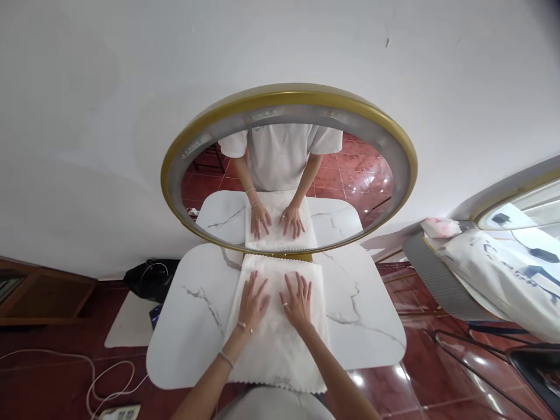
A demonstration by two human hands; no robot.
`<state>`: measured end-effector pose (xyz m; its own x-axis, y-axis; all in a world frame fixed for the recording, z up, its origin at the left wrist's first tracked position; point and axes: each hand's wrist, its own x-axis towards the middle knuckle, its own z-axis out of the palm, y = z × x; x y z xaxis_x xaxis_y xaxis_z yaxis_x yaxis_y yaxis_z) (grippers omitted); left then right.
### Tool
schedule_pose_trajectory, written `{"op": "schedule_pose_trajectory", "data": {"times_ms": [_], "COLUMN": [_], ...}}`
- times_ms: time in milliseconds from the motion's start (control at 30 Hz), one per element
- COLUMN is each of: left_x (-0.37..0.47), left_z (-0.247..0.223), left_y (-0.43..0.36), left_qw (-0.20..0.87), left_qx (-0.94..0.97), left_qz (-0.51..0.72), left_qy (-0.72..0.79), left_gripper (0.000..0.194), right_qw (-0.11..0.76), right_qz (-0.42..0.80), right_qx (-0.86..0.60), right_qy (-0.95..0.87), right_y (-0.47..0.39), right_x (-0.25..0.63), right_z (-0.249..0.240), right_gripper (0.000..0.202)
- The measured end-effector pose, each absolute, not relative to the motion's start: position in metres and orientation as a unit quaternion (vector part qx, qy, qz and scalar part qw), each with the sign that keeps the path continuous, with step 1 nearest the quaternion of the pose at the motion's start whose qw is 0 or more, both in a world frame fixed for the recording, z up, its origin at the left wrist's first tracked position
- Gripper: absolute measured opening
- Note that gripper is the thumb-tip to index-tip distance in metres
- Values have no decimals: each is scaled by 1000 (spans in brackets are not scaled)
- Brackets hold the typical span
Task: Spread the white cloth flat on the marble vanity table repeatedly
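Note:
A white cloth [280,350] with scalloped edges lies spread over the middle of a white marble-patterned table [188,332], its near edge reaching my lap. On the cloth's left part rests my left hand [254,304], palm down, fingers stretched out, with bracelets at the wrist and forearm. My right hand [298,302] lies flat on the right part, fingers spread, a ring on one finger. Neither hand grips anything. An oval gold-rimmed mirror [284,175] stands behind the cloth and reflects both hands, the cloth and a light shirt.
At the right, a white printed bag or garment [494,274] lies on a second table beside another mirror [529,204] and a tissue pack [441,227]. A black bag [151,280] is at the left. A power strip [120,413] with a cable lies on the red tiled floor.

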<state>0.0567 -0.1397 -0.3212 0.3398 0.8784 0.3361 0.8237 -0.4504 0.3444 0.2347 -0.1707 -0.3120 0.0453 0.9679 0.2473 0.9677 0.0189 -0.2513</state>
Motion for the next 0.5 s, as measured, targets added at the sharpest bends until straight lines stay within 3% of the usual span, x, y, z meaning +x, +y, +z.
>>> {"op": "schedule_pose_trajectory", "data": {"times_ms": [200,500], "left_x": [65,101], "left_z": [-322,-319], "left_y": [-211,-195], "left_qw": [48,95], "left_qx": [866,879], "left_qz": [175,171], "left_qy": [467,435], "left_gripper": [76,80], "right_qw": [81,22], "right_qz": [0,2], "right_qx": [-766,-827], "right_qy": [-637,-562], "right_y": [-149,-153], "right_x": [256,301], "right_z": [-323,-327], "right_gripper": [60,71]}}
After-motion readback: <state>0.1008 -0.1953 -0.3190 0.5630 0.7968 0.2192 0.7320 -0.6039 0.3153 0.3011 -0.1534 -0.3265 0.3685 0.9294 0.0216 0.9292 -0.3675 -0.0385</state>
